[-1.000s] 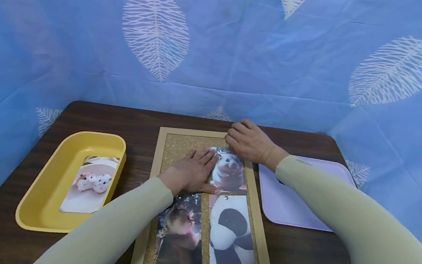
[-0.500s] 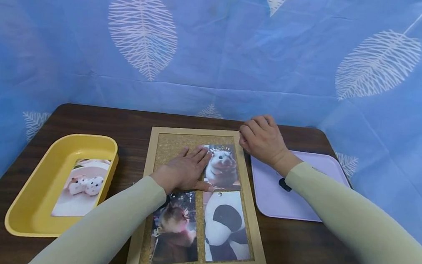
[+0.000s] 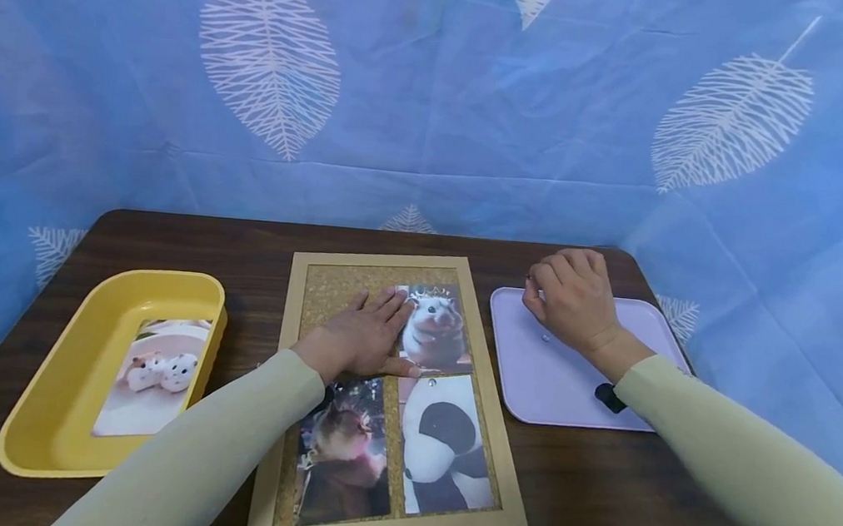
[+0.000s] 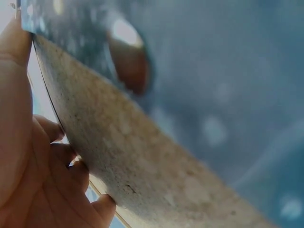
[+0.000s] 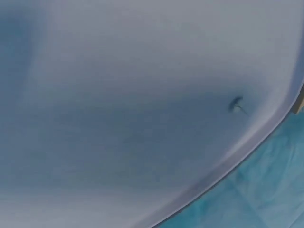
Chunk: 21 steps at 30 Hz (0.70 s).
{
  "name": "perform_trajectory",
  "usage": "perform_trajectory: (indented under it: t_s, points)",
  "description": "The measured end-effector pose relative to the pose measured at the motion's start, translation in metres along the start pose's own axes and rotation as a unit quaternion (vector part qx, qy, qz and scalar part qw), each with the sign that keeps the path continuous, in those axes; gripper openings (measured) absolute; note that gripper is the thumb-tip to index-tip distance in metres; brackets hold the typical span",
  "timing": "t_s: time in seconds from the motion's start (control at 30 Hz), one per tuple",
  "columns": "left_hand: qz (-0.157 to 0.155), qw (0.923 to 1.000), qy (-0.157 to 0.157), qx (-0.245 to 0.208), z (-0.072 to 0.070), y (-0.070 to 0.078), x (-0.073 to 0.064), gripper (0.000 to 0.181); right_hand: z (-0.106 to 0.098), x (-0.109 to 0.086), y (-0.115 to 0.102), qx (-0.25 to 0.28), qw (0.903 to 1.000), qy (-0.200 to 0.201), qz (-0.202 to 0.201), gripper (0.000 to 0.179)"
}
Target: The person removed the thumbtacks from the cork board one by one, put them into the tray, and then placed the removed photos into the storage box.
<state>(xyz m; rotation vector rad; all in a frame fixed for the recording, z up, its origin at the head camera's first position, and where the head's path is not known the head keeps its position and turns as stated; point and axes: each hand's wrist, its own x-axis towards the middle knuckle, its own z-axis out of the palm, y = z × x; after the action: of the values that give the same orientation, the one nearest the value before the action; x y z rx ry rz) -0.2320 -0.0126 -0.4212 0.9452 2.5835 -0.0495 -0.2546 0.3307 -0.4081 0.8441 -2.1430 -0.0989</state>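
My left hand [image 3: 362, 335] lies flat with fingers spread on a framed corkboard [image 3: 341, 273]. Its fingertips rest on the left edge of a hamster photo [image 3: 434, 331] at the board's upper right. Below are a dark animal photo [image 3: 346, 457] and a black-and-white plush photo [image 3: 443, 449], the latter with a silver thumbtack [image 3: 432, 382] at its top. Over the back of a lilac tray [image 3: 561, 392] hovers my right hand [image 3: 576, 302], its fingers loosely bent and no held thing visible. A thumbtack [image 5: 236, 105] lies in the tray in the right wrist view; my right fingers are outside that view.
At the left stands a yellow bin [image 3: 59, 398] holding a photo of two white hamsters [image 3: 156, 373]. The board and both containers sit on a dark wooden table [image 3: 251, 315]. A blue leaf-patterned cloth [image 3: 437, 89] hangs behind it.
My right hand has lifted off the upper right of the hamster photo and moved right, over the lilac tray. The left hand stays on the board. The head view has shifted slightly.
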Motion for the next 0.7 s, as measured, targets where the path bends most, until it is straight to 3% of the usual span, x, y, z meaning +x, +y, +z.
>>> perform_trajectory:
  t_s: [0.2, 0.37, 0.7]
  points:
    - [0.004, 0.9999, 0.010, -0.009, 0.001, -0.001, -0.001, 0.106, -0.015, -0.021, 0.004, -0.015, 0.9975, -0.064, 0.026, 0.022]
    - [0.005, 0.9999, 0.012, -0.008, 0.002, 0.000, -0.001, 0.106, -0.021, -0.036, 0.009, -0.030, 0.9948, -0.082, 0.053, 0.021]
    - [0.001, 0.9999, 0.007, -0.009, 0.001, 0.002, -0.002, 0.105, -0.031, -0.059, 0.012, -0.049, 0.9882, -0.131, 0.064, 0.022]
